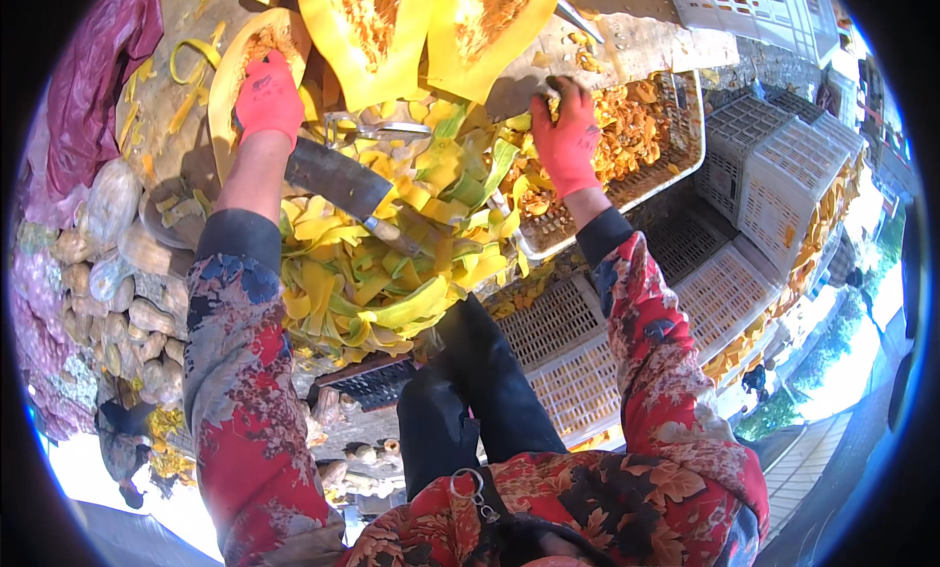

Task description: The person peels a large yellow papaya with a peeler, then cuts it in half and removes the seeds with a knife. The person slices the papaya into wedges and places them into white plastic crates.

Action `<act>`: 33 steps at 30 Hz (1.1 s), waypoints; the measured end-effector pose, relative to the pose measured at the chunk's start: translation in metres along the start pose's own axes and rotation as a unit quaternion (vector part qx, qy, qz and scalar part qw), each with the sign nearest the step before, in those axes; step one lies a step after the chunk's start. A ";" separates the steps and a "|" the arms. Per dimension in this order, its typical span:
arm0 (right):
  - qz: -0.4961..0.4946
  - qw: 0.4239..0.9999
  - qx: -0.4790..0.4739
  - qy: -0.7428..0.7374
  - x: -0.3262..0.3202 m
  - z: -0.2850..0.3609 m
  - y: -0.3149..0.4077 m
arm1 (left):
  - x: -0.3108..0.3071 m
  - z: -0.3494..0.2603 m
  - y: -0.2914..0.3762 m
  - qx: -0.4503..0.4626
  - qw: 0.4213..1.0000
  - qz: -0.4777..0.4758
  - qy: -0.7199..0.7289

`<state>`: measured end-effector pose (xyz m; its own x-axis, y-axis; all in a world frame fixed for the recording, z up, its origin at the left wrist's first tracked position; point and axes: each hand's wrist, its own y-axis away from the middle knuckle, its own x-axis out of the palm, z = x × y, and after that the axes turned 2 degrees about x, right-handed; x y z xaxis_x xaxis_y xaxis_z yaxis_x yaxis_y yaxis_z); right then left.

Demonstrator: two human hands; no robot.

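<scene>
My left hand (pixel 269 100), in a red glove, rests on the seedy hollow of a halved squash (pixel 219 115) at the upper left; its fingertips are hidden. Gloved in red too, my right hand (pixel 565 137) is over the near left end of a plastic tray (pixel 698 126) of seeds and pulp (pixel 633 130), with something small and pale at its curled fingers. Between the hands lie a cleaver (pixel 338 181), a metal peeler (pixel 389 131) and a heap of yellow and green peelings (pixel 367 302). Two peeled squash halves (pixel 367 71) with fibrous hollows lie beyond.
White plastic crates (pixel 778 200) stand at the right, some holding orange pieces. Another crate (pixel 573 383) is low beside my legs. Many whole squashes (pixel 114 200) are piled at the left near a purple sack (pixel 95 89). A blade (pixel 580 20) lies at the top.
</scene>
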<state>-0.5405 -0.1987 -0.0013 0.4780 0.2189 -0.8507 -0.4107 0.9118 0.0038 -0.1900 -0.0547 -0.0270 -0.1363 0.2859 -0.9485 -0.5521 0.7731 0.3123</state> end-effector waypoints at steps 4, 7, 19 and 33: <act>-0.060 0.976 -0.123 0.171 0.038 -0.023 -0.033 | 0.002 0.001 -0.004 0.023 0.999 -0.009 0.025; -0.125 0.961 -0.160 0.187 0.077 -0.024 -0.023 | 0.009 0.007 -0.001 -0.002 0.997 -0.054 -0.057; -0.182 0.964 -0.158 0.112 0.068 -0.026 -0.023 | -0.071 0.002 0.057 -0.004 0.949 -0.005 0.316; 0.037 0.987 -0.153 0.033 0.023 -0.022 0.025 | 0.018 -0.030 0.317 -0.397 0.792 -0.305 0.351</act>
<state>-0.5567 -0.1782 -0.0323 0.3898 0.2488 -0.8867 -0.6623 0.7447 -0.0822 -0.3919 0.1783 0.0533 0.0849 -0.6029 -0.7933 -0.9961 -0.0324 -0.0820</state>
